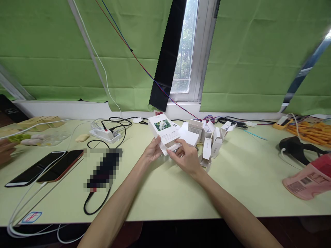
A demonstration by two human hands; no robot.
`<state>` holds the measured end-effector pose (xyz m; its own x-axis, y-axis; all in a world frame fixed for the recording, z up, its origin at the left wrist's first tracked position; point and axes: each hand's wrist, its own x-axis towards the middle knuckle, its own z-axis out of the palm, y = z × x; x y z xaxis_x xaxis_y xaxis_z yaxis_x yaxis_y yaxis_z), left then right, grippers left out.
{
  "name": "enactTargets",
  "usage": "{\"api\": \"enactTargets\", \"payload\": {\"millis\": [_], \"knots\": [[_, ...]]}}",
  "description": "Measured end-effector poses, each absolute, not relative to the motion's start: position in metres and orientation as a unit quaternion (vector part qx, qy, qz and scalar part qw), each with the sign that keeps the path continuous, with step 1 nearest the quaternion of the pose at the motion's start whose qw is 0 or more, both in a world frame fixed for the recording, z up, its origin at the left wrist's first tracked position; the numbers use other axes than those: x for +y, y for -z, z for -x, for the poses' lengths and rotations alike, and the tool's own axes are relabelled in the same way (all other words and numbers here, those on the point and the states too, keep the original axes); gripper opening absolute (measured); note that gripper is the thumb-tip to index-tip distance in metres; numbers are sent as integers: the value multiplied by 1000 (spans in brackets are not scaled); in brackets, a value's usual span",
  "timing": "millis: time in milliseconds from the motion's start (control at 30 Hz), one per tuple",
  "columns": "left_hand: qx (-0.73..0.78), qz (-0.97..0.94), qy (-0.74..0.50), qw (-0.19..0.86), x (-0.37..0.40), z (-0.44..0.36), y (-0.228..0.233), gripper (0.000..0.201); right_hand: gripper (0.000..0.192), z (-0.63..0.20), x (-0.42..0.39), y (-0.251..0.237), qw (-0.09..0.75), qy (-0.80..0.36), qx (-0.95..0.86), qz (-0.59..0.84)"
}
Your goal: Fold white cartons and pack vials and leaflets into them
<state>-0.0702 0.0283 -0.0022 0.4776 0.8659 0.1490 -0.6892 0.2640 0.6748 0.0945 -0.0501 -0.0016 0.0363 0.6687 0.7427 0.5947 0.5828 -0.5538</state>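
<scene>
Over the middle of the pale green table (pixel 245 179) I hold a small white carton (pixel 164 131) with a white flower printed on its face. My left hand (pixel 152 151) grips its lower left side. My right hand (pixel 185 156) pinches the open bottom end, fingers on a flap. The carton is tilted, its top pointing away from me. Just right of my hands lies a heap of several more white cartons (pixel 208 136), some open, some lying flat.
Two phones (pixel 46 167) on cables lie at the left, beside a blurred dark device (pixel 103 168). A white power strip (pixel 104 133) sits behind. Another person's hand (pixel 5 150) shows at the left edge. At the right are a pink bag (pixel 309 181) and a black object (pixel 297 146).
</scene>
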Motion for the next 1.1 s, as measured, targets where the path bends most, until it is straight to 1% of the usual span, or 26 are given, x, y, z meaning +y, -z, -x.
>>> {"api": "enactTargets", "payload": {"millis": [133,400,833,1100], "knots": [[134,-353,-494,783,28,69,1,65,36,-94,-50,2,555,-26,-691,462],[167,-348,-496,778,24,68,-2,71,33,-94,-50,4,552,-2,-693,464],[158,-367,-490,775,21,66,-5,62,27,-95,-47,5,555,48,-698,451],[162,-381,-485,770,21,66,-4,71,24,-95,-48,4,557,46,-693,455]]}}
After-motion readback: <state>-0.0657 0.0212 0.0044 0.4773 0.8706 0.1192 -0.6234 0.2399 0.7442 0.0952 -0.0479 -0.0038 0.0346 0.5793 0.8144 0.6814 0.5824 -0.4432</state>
